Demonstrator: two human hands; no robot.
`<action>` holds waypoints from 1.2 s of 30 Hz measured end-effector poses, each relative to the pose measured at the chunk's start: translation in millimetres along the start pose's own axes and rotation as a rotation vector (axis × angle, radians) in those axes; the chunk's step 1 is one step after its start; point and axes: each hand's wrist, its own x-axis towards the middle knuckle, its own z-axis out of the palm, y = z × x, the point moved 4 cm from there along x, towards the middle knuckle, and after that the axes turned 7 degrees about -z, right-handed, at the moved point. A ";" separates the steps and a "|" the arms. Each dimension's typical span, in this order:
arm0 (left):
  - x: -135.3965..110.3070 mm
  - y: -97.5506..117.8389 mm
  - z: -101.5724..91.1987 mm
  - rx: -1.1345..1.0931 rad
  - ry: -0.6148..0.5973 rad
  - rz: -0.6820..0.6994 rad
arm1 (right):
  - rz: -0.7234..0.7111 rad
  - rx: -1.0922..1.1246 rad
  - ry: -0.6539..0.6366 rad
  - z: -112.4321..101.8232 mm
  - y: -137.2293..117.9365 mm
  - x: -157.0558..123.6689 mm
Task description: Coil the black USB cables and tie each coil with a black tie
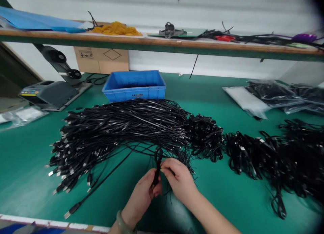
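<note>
My left hand (145,188) is closed around a folded black USB cable (157,164), held upright with its loop above the fingers. Against its right side, my right hand (179,178) pinches with thumb and forefinger; what lies between those fingertips is too small to make out. Just beyond both hands spreads a large pile of straight black USB cables (126,122), their metal plugs mostly toward the left. One single cable (101,183) lies apart, its plug near the table's front edge. Short thin black strands (186,159) lie beside my right hand.
Coiled cables (206,136) and more bundles (278,163) cover the right side. Behind the pile stands a blue bin (134,94). A grey machine (49,92) is at left, plastic bags (273,95) at back right. A shelf (162,43) with yellow bands (116,28) crosses above.
</note>
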 end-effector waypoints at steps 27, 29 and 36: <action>39.3 76.8 -43.8 1.684 0.496 0.519 | -0.348 -0.602 -0.170 -28.9 11.7 46.4; 31.4 80.5 -30.6 1.720 0.391 0.536 | -0.291 -0.581 -0.275 -8.5 16.2 40.5; -3.5 93.8 0.6 1.671 0.187 0.520 | -0.139 -0.406 -0.399 -25.2 -18.7 39.1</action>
